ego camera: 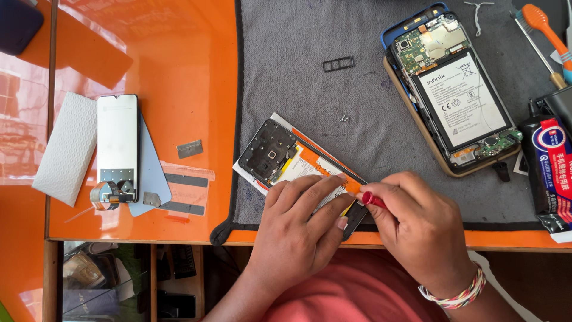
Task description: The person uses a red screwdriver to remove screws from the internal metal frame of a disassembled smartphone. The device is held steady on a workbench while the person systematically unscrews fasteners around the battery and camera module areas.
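Centrally, left hand (301, 217) pressed flat on opened phone (298, 170) near grey mat's (322, 95) lower edge, right hand (417, 229) gripping red-handled tool (373, 200), second opened phone (456, 89) upper right, red-and-blue glue tube (551, 173) far right, bare mat between.

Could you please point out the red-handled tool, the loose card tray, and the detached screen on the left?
Red-handled tool (373, 199), head view, on its red handle.
Card tray (338, 63), head view, on its frame.
Detached screen (117, 137), head view, on its pale back.

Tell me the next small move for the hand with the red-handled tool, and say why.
Probably ease the red-handled tool a little further under the phone's lower end. The right hand has it at that edge, while the left hand presses flat on the opened phone, steadying it on the grey mat.
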